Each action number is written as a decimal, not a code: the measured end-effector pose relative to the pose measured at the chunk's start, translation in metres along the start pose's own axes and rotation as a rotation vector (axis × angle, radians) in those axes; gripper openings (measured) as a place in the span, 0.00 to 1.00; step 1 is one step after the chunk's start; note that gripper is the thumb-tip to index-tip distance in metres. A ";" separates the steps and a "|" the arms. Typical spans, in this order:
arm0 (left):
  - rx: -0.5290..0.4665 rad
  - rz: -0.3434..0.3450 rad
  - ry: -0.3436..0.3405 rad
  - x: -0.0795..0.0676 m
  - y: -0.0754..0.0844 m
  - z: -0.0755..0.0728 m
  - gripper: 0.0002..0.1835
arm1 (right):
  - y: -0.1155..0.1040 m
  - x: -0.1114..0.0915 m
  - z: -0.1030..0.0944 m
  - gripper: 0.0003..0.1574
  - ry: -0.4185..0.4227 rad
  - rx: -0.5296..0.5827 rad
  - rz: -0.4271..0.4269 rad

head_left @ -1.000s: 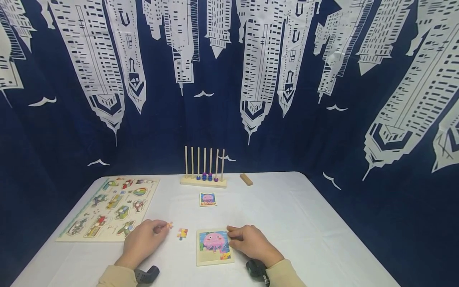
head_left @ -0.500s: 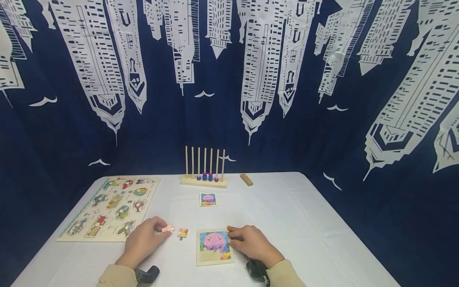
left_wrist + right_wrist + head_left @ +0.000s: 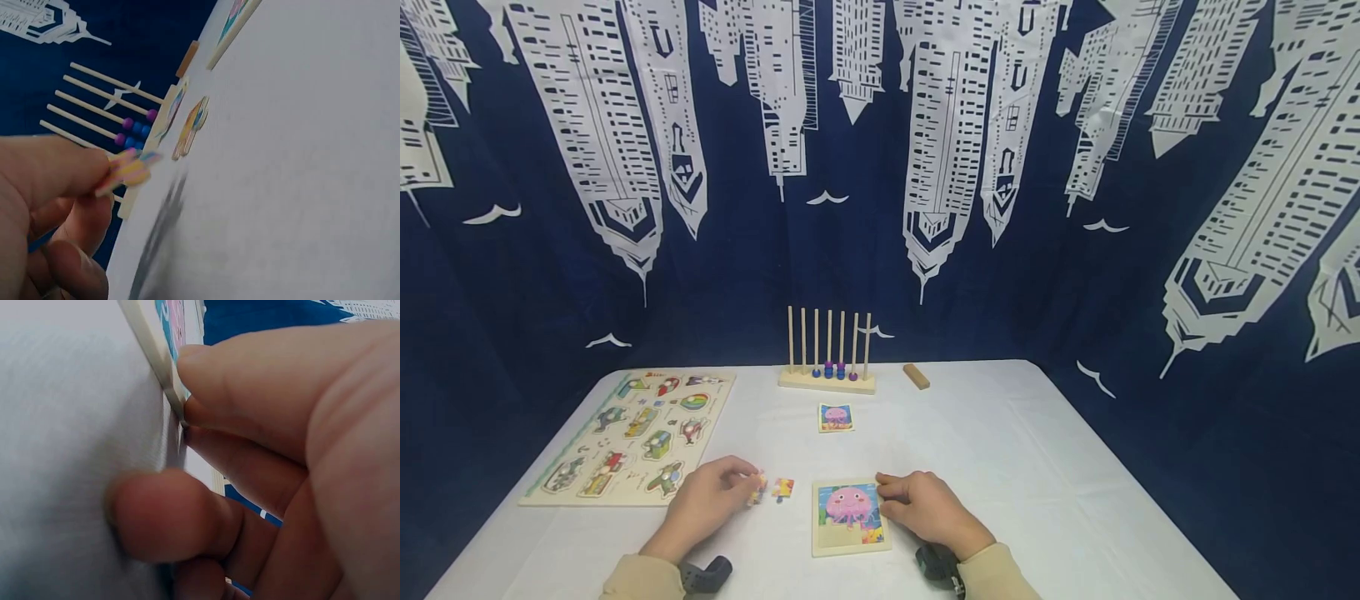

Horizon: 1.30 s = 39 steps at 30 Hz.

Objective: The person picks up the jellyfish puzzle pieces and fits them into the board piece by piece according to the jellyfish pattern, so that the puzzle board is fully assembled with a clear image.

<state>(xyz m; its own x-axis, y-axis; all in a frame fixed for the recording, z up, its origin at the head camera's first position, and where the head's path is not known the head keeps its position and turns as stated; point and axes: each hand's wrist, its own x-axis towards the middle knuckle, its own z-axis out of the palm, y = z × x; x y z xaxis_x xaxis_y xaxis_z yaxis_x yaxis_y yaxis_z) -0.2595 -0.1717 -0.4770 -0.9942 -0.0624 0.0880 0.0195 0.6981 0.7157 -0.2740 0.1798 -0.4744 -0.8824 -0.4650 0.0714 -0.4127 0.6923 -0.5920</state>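
Note:
My left hand [image 3: 711, 497] pinches a jigsaw piece [image 3: 130, 171], pink, yellow and blue, between thumb and fingers, above the white table. Just right of it a second jigsaw piece [image 3: 783, 488], yellow and red with a blue knob, lies on the cloth. The square wooden puzzle tray [image 3: 852, 551] lies flat in front of me, holding a pink jellyfish picture with bare wood at its lower left. At its upper right side, my right hand [image 3: 931, 511] holds the rim; the right wrist view has the fingertips at the tray's corner.
A small jellyfish picture card [image 3: 836, 417] lies beyond the tray. Farther back stand a peg rack [image 3: 827, 383] with blue and purple beads and a small wooden block [image 3: 916, 376]. A large vehicle puzzle board [image 3: 625, 442] covers the left side.
The left hand has shifted slightly right, and its jigsaw piece has been turned between the fingers, now nearer the loose piece. The right hand and tray have stayed put.

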 end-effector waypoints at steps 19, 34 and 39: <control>-0.382 0.257 -0.265 -0.035 0.050 0.054 0.14 | 0.002 -0.001 0.000 0.19 0.010 -0.005 0.003; -0.207 0.445 -0.170 -0.039 0.053 0.082 0.10 | -0.002 0.001 -0.001 0.19 0.014 -0.030 0.003; -0.189 0.440 -0.155 -0.040 0.054 0.083 0.08 | 0.000 0.001 0.000 0.19 0.019 -0.016 0.006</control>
<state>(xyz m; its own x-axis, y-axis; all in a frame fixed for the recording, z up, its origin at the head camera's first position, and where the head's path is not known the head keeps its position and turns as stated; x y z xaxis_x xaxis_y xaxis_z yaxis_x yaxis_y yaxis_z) -0.2271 -0.0727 -0.4996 -0.8910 0.3260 0.3160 0.4454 0.4923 0.7478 -0.2752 0.1792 -0.4746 -0.8887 -0.4509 0.0831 -0.4111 0.7035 -0.5798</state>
